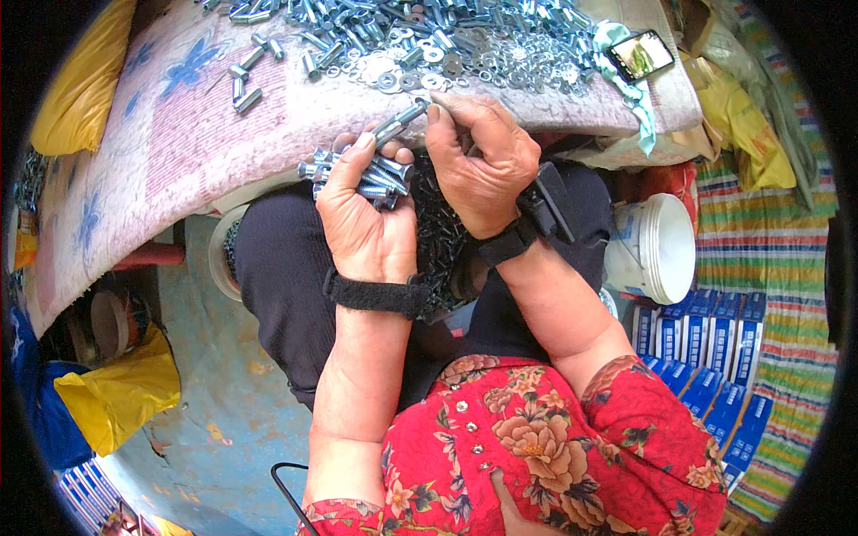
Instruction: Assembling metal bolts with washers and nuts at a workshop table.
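A bunch of shiny metal sleeve anchor bolts (365, 179) lies in my left hand (368, 228), with the fingers curled round it. One more sleeve anchor bolt (399, 123) slants up between the thumb and fingers of that hand, its end pointing to the right. At this end my right hand (487, 161) is closed in a pinch, thumb against forefinger. Whatever small piece sits between those fingertips is too hidden to name. Just beyond both hands, loose flat washers (500, 67) and metal sleeves (349, 27) are heaped on the cloth-covered table (206, 125).
A phone-like device (641, 55) lies by a pale green cloth strip (642, 116) at the table's right. Dark screws (438, 241) fill the space between my knees. A white bucket (666, 250) and blue boxes (706, 339) stand right; a yellow bag (121, 389) lies left.
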The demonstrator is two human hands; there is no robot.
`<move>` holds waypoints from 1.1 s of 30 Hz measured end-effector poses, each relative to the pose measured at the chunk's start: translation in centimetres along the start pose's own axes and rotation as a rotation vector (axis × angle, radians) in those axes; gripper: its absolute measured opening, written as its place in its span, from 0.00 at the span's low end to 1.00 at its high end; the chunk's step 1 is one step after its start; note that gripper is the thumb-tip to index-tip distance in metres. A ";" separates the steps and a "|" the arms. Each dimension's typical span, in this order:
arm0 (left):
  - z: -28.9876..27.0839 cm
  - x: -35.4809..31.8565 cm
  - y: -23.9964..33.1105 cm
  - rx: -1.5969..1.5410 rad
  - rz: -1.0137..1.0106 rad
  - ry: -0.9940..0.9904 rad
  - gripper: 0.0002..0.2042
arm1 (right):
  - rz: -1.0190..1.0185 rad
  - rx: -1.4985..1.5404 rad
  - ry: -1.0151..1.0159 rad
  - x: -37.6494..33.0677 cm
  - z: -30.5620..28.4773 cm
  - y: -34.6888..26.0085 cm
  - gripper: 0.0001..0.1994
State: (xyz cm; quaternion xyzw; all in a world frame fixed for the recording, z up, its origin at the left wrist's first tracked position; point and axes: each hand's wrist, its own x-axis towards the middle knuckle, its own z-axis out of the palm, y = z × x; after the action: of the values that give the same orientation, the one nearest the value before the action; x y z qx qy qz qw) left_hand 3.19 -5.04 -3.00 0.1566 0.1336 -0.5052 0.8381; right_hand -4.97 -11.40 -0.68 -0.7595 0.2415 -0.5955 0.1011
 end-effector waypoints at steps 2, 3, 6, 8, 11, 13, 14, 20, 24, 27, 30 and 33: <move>0.2 -0.1 -0.2 0.011 0.016 0.023 0.11 | 0.039 -0.011 -0.002 0.0 0.1 -0.2 0.07; 0.3 -0.1 -0.4 0.004 0.019 0.028 0.10 | 0.044 -0.002 -0.010 0.1 0.1 -0.3 0.07; -0.5 0.7 0.3 -0.056 -0.025 0.004 0.11 | 0.046 0.033 -0.022 0.0 0.6 -0.4 0.07; -0.5 0.8 0.6 -0.054 -0.028 0.005 0.11 | -0.023 0.113 -0.031 -0.4 0.8 0.0 0.06; -0.5 0.8 0.3 -0.071 -0.030 0.035 0.11 | 0.154 0.178 -0.071 -1.0 0.5 -0.4 0.04; -0.5 0.8 0.1 -0.082 -0.045 0.044 0.11 | 0.375 0.249 -0.107 -0.8 0.0 -0.5 0.04; -0.5 0.7 0.0 -0.053 -0.032 0.019 0.11 | 0.560 0.427 -0.183 -0.2 -0.4 -0.2 0.04; -1.2 -0.5 -0.5 0.062 -0.098 -0.090 0.13 | 0.356 0.483 -0.519 0.8 -3.1 1.5 0.04; -1.9 -1.4 -2.0 0.406 -0.138 -0.191 0.12 | 0.212 0.273 -0.672 1.5 -6.2 3.0 0.07; -1.8 -2.1 -2.5 0.572 -0.153 -0.237 0.12 | 0.197 0.278 -0.662 1.4 -7.1 3.7 0.10; -1.5 -2.3 -2.8 0.663 -0.116 -0.237 0.12 | 0.088 0.141 -0.643 1.2 -7.0 4.1 0.12; -1.5 -2.1 -3.3 0.727 -0.121 -0.264 0.12 | 0.060 0.085 -0.642 1.4 -6.8 4.6 0.15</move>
State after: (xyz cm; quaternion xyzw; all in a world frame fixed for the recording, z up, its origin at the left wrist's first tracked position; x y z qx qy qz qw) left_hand -0.79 -4.25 -3.98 0.3688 -0.1538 -0.5841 0.7066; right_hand -12.36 -15.14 0.33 -0.8962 0.1943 -0.3320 0.2211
